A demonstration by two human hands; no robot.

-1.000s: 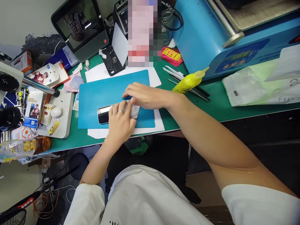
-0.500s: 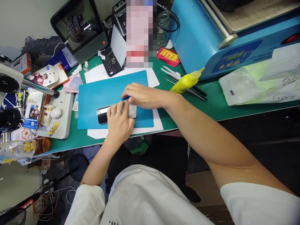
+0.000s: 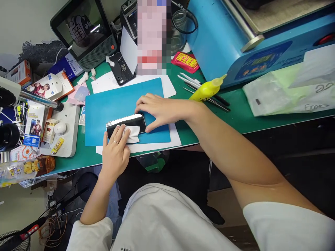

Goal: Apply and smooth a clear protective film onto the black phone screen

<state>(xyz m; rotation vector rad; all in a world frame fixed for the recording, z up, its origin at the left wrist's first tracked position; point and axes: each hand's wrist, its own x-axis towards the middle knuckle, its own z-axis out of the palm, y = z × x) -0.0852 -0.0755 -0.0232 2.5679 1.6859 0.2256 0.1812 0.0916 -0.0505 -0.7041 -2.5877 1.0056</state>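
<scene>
Head view: right hand [image 3: 159,109] pinches the smartphone [image 3: 131,122] by its end to steady it while left hand [image 3: 115,153], fingers flat and together, presses a white cloth [image 3: 132,133] on it.

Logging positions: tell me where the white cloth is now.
Head view, centre-left: the cloth lies under the left hand on the phone's near edge, on the blue mat, beside the right hand.
</scene>
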